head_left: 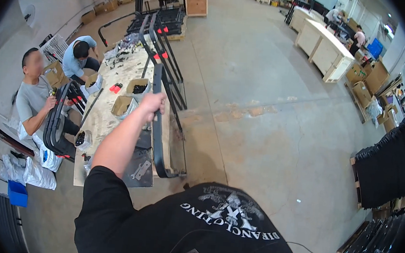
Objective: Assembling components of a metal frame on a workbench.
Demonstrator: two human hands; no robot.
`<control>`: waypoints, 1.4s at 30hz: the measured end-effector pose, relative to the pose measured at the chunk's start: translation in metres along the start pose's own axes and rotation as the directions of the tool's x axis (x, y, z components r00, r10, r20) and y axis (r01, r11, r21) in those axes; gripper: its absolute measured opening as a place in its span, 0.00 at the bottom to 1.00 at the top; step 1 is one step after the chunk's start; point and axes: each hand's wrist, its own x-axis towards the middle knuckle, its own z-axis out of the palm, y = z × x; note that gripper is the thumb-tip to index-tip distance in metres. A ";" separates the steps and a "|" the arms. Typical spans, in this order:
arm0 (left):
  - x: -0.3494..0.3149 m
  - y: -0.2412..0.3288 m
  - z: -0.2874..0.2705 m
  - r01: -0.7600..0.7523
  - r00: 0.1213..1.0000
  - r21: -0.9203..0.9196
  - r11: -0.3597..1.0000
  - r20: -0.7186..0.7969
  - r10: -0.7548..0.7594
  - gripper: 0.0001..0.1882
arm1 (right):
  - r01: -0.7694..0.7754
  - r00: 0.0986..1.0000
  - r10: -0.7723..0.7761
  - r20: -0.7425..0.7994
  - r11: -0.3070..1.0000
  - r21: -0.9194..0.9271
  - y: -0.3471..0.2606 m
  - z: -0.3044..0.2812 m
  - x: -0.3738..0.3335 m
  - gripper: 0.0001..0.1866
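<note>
My left hand (153,104) is closed around a black tubular metal frame (158,146) that stands on edge along the right side of a long wooden workbench (85,167). The frame has rounded corners, and its lower part reaches down beside the bench. My left arm stretches forward over the bench's near end. Close to this hand, a carton (124,106) and another carton of small black parts (139,87) sit on the bench top. A dark sheet with a cut-out metal plate (141,170) lies at the near end. My right hand is out of sight.
More black frames with red fittings (164,41) lean farther along the bench. At its left, a person in grey (34,99) holds similar frames; another person (79,58) bends beside them. Wooden crates (322,48) and stacked black material (384,166) stand to the right.
</note>
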 end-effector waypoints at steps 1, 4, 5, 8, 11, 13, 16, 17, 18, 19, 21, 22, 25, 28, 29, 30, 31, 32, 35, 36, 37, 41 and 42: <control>0.012 0.005 -0.015 0.014 1.000 -0.019 1.000 -0.019 -0.014 0.10 | 0.004 1.000 -0.004 0.005 1.000 -0.007 -0.018 -0.016 0.003 0.18; 0.041 0.017 -0.044 0.037 0.998 -0.015 0.999 -0.053 -0.038 0.11 | 0.012 1.000 -0.012 0.001 1.000 -0.020 -0.070 -0.080 0.037 0.19; 0.054 0.020 -0.049 0.061 0.996 -0.013 0.998 -0.061 -0.061 0.11 | 0.018 1.000 -0.018 -0.003 1.000 -0.024 -0.085 -0.104 0.058 0.19; 0.076 0.028 -0.065 0.084 0.990 0.038 0.996 -0.114 -0.079 0.11 | 0.057 0.998 -0.056 0.027 0.997 -0.056 -0.118 -0.160 0.125 0.20; 0.090 0.039 -0.069 0.012 0.963 0.204 0.979 -0.267 0.044 0.10 | 0.145 0.988 -0.140 0.062 0.985 -0.093 -0.159 -0.221 0.220 0.20; 0.113 0.016 -0.087 0.065 0.940 0.208 0.976 -0.341 0.010 0.11 | 0.309 0.950 -0.272 0.155 0.893 -0.327 -0.099 -0.246 0.334 0.23; 0.106 0.031 -0.067 0.070 0.867 0.509 0.858 -0.456 0.200 0.18 | 0.211 0.948 -0.246 0.200 0.960 0.182 -0.228 -0.395 0.378 0.13; 0.094 0.035 -0.060 0.060 0.868 0.529 0.846 -0.446 0.217 0.23 | 0.121 0.973 -0.191 0.126 0.897 0.426 -0.226 -0.439 0.407 0.11; 0.077 0.039 -0.054 0.068 0.853 0.583 0.810 -0.455 0.255 0.28 | -0.095 0.991 0.000 0.132 0.696 0.712 -0.266 -0.481 0.416 0.10; 0.066 0.016 -0.081 0.039 0.806 0.783 0.621 -0.392 0.444 0.32 | -0.015 0.997 -0.043 0.066 0.723 0.690 -0.292 -0.527 0.432 0.08; 0.019 0.029 -0.062 0.130 0.776 0.730 0.671 -0.496 0.390 0.31 | 0.044 0.999 -0.032 -0.031 0.697 0.716 -0.345 -0.596 0.462 0.12; 0.003 0.035 -0.053 0.179 0.756 0.686 0.705 -0.555 0.348 0.30 | 0.071 0.997 -0.029 -0.067 0.609 0.790 -0.368 -0.616 0.474 0.14; -0.049 0.000 -0.068 0.250 0.651 0.420 0.872 -0.740 0.170 0.28 | 0.129 0.991 -0.097 -0.094 0.484 0.865 -0.448 -0.647 0.487 0.16; -0.076 -0.032 -0.060 0.060 0.553 0.351 0.934 -0.791 0.261 0.24 | 0.185 0.969 -0.241 -0.054 0.567 0.803 -0.533 -0.637 0.478 0.16; -0.078 -0.040 -0.057 0.036 0.540 0.307 0.951 -0.807 0.240 0.23 | 0.217 0.953 -0.301 -0.024 0.627 0.748 -0.559 -0.627 0.470 0.16; -0.078 -0.047 -0.052 0.010 0.527 0.260 0.966 -0.822 0.216 0.22 | 0.273 0.922 -0.387 0.017 0.680 0.681 -0.582 -0.614 0.460 0.15; -0.076 -0.052 -0.047 -0.023 0.502 0.290 0.957 -0.824 0.262 0.22 | 0.338 0.896 -0.442 0.042 0.741 0.581 -0.605 -0.599 0.445 0.16; -0.076 -0.055 -0.050 0.149 0.513 0.311 0.939 -0.836 0.195 0.23 | 0.381 0.867 -0.488 0.099 0.778 0.500 -0.628 -0.587 0.430 0.18; -0.056 -0.077 -0.044 0.118 0.298 0.372 0.920 -0.898 0.325 0.18 | 0.455 0.769 -0.578 0.272 0.795 0.402 -0.697 -0.568 0.383 0.18; -0.054 -0.078 -0.043 0.078 0.251 0.403 0.912 -0.893 0.373 0.16 | 0.448 0.744 -0.593 0.307 0.784 0.429 -0.716 -0.564 0.375 0.18; -0.054 -0.080 -0.043 0.045 0.200 0.434 0.900 -0.886 0.418 0.14 | 0.498 0.722 -0.615 0.316 0.779 0.380 -0.738 -0.565 0.365 0.18; -0.049 -0.072 -0.047 0.070 0.089 0.535 0.842 -0.844 0.529 0.15 | 0.670 0.650 -0.729 0.216 0.684 0.290 -0.839 -0.587 0.364 0.17; -0.049 -0.074 -0.048 0.074 0.080 0.520 0.851 -0.854 0.514 0.15 | 0.709 0.622 -0.767 0.159 0.638 0.300 -0.868 -0.593 0.364 0.16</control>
